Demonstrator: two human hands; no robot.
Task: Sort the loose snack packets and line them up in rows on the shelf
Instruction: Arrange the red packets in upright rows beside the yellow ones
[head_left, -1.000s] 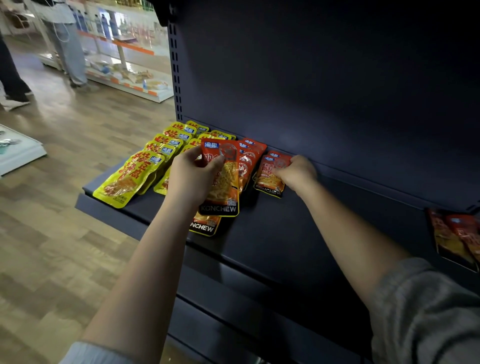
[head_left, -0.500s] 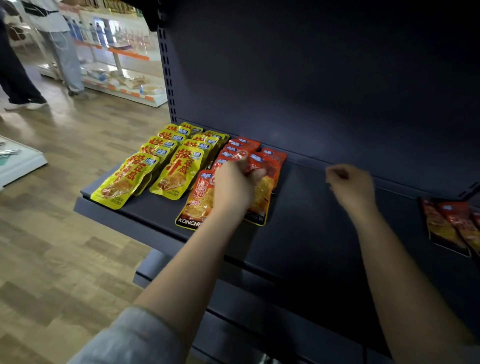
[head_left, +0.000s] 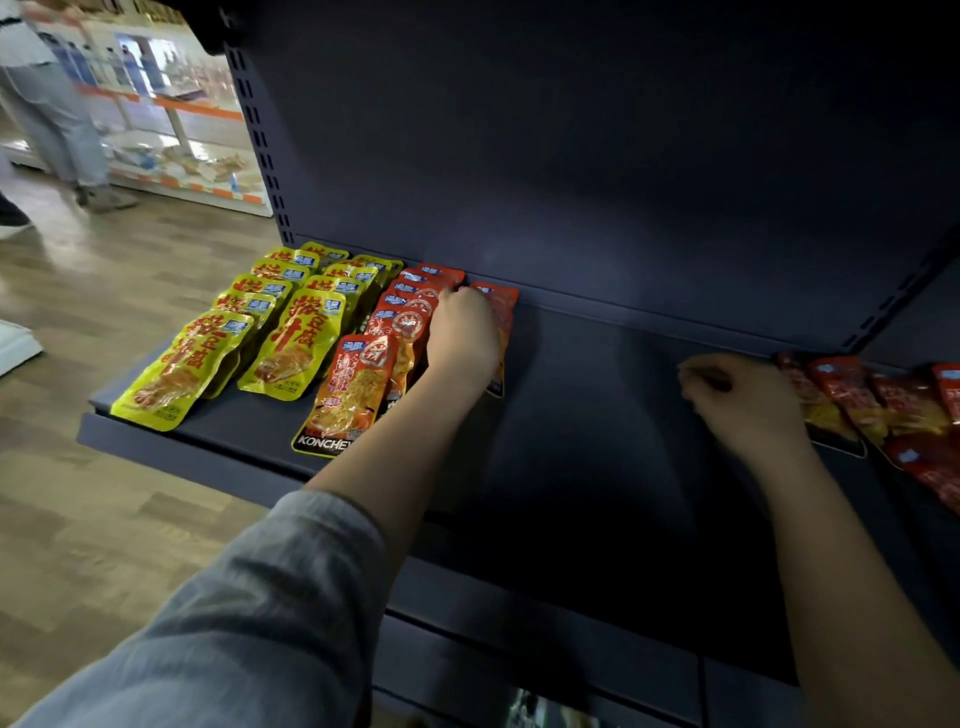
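Note:
Two rows of yellow snack packets (head_left: 291, 338) lie overlapped at the left end of the dark shelf (head_left: 597, 415). Beside them runs a row of red-orange packets (head_left: 353, 395), then a second, shorter red row (head_left: 501, 304). My left hand (head_left: 462, 332) lies on that second row, fingers curled down over a red packet that shows on both sides of the hand. A loose pile of red packets (head_left: 883, 405) sits at the shelf's right end. My right hand (head_left: 748, 400) is at the pile's left edge, fingers curled, with nothing visible in it.
The shelf's dark back panel rises right behind the rows. A lower shelf (head_left: 519, 649) juts out beneath. To the left is wooden floor, with a person (head_left: 52, 119) standing by a white display shelf (head_left: 182, 156) in the background.
My right hand let go of the red packet at the back and moved right to the loose pile. My left hand set its red packet down and shifted onto the second red row.

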